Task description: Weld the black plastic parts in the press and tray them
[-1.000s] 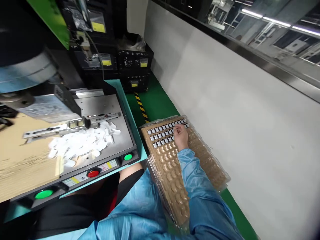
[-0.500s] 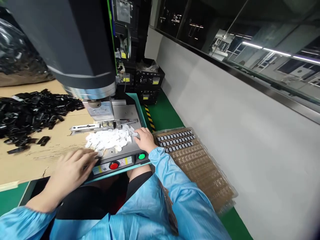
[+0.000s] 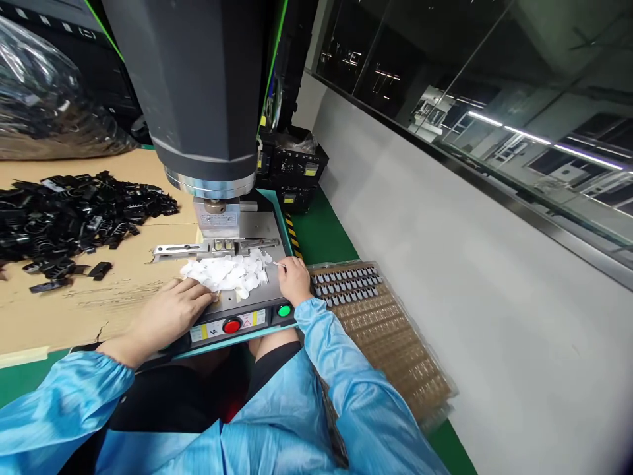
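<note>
My right hand [image 3: 295,280] pinches a small white piece at the right edge of a heap of white pieces [image 3: 228,273] on the metal plate of a press machine [image 3: 208,99]. My left hand [image 3: 171,310] lies flat at the heap's left edge, fingertips touching the white pieces; it appears to hold nothing. A brown blister tray [image 3: 390,330] sits to the right of my right arm, its far rows filled with small dark parts. Both arms wear blue sleeves.
A red button [image 3: 231,325] and a green button [image 3: 283,310] sit on the machine's front panel. A pile of black plastic parts [image 3: 69,218] covers the cardboard-topped bench at left. Black crates [image 3: 291,165] stand behind; a white wall runs along the right.
My right hand left the blister tray and came to the white heap, where it now pinches a piece. My left hand came into view and slid up to the heap. The view swung left.
</note>
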A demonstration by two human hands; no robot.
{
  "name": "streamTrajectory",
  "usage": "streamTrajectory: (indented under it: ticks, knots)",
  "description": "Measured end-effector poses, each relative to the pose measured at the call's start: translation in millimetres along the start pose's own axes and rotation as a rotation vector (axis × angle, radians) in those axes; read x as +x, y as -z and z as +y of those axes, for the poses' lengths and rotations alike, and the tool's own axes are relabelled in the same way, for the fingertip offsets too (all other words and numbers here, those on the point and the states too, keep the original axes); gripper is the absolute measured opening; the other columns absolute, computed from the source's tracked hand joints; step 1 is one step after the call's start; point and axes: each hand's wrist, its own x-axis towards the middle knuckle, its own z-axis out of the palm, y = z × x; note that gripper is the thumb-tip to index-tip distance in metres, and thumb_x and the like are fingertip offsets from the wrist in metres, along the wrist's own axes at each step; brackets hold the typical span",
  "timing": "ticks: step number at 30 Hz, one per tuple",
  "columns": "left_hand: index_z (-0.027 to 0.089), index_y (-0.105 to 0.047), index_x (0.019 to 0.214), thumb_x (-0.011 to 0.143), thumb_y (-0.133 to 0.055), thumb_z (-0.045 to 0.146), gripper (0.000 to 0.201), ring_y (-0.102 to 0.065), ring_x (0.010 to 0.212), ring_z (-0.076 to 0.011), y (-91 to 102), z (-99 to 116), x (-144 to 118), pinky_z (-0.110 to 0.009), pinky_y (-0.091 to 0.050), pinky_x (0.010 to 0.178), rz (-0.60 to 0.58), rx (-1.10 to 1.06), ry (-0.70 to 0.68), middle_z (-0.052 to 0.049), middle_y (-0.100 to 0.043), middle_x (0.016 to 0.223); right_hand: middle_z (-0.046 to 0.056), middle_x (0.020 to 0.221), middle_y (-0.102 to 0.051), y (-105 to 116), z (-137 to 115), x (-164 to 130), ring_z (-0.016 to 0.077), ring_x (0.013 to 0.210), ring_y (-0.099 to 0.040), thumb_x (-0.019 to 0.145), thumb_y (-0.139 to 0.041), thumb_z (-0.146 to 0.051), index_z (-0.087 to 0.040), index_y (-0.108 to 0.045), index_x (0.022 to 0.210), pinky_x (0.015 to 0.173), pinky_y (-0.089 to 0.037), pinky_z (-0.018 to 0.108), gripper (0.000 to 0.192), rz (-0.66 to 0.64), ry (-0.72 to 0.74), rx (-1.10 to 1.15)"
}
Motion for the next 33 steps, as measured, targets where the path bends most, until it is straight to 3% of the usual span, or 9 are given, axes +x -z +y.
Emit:
streamTrajectory:
  ticks: [6, 9, 13, 18, 25, 28, 33]
  knots:
    - [0.023, -0.07, 0.101, 0.11, -0.054, 0.028, 0.019, -0.066, 0.096, -0.0285, -12.1, 0, -10, -0.045, -0.049, 0.088, 0.198, -0.127, 0.023, -0.009, -0.073, 0.101, 0.006, 0.109, -0.078, 4, -1, -7, 0.0243, 0.103, -0.07, 0.112, -0.051, -0.022, -0.023, -0.064, 0.122, 0.088, -0.048, 0.031, 0.016, 0.017, -0.126, 0.037]
    - [0.023, -0.07, 0.115, 0.111, -0.053, 0.027, 0.018, -0.069, 0.101, -0.0256, -13.7, 4, -17, -0.042, -0.053, 0.096, 0.254, -0.276, 0.055, -0.009, -0.075, 0.111, 0.006, 0.106, -0.078, 7, -4, -9, 0.0236, 0.099, -0.071, 0.112, -0.055, -0.025, -0.023, -0.068, 0.118, 0.085, -0.048, 0.03, 0.015, 0.033, -0.143, 0.057]
    - [0.026, -0.064, 0.142, 0.111, -0.053, 0.026, 0.033, -0.072, 0.114, -0.0234, -3.3, 1, -16, -0.038, -0.056, 0.105, 0.355, -0.433, 0.125, -0.009, -0.074, 0.124, 0.008, 0.111, -0.077, 10, -15, -5, 0.0228, 0.103, -0.07, 0.112, -0.055, -0.027, -0.021, -0.075, 0.116, 0.093, -0.052, 0.031, 0.021, 0.109, -0.03, 0.142]
    - [0.025, -0.072, 0.13, 0.11, -0.057, 0.035, 0.027, -0.074, 0.117, -0.0233, 2.2, -28, 13, -0.037, -0.057, 0.11, 0.49, -0.436, 0.23, -0.007, -0.077, 0.128, 0.008, 0.122, -0.076, 7, -47, 21, 0.0234, 0.116, -0.066, 0.113, -0.052, -0.023, -0.023, -0.078, 0.131, 0.106, -0.051, 0.033, 0.031, 0.098, 0.122, 0.152]
    - [0.023, -0.08, 0.116, 0.108, -0.046, 0.044, 0.041, -0.077, 0.113, -0.0291, -24.9, -64, 74, -0.045, -0.063, 0.105, 0.356, -0.406, 0.246, -0.01, -0.08, 0.126, 0.007, 0.119, -0.073, -15, -105, 65, 0.0245, 0.112, -0.059, 0.115, -0.055, -0.035, -0.029, -0.079, 0.131, 0.097, -0.049, 0.035, 0.029, -0.052, 0.249, -0.03]
    - [0.023, -0.081, 0.117, 0.106, -0.045, 0.042, 0.042, -0.077, 0.116, -0.0327, -36.2, -72, 81, -0.05, -0.062, 0.106, 0.319, -0.366, 0.234, -0.013, -0.08, 0.128, 0.007, 0.12, -0.07, -17, -115, 66, 0.0258, 0.115, -0.056, 0.115, -0.054, -0.037, -0.03, -0.077, 0.133, 0.095, -0.048, 0.037, 0.03, -0.11, 0.259, -0.098]
    - [0.02, -0.076, 0.137, 0.108, -0.044, 0.04, 0.048, -0.064, 0.141, -0.0358, -43.6, -74, 79, -0.057, -0.049, 0.123, 0.243, -0.241, 0.187, -0.013, -0.073, 0.145, 0.011, 0.133, -0.064, -12, -116, 61, 0.0295, 0.122, -0.05, 0.111, -0.058, -0.033, -0.029, -0.063, 0.153, 0.101, -0.046, 0.044, 0.043, -0.125, 0.293, -0.161]
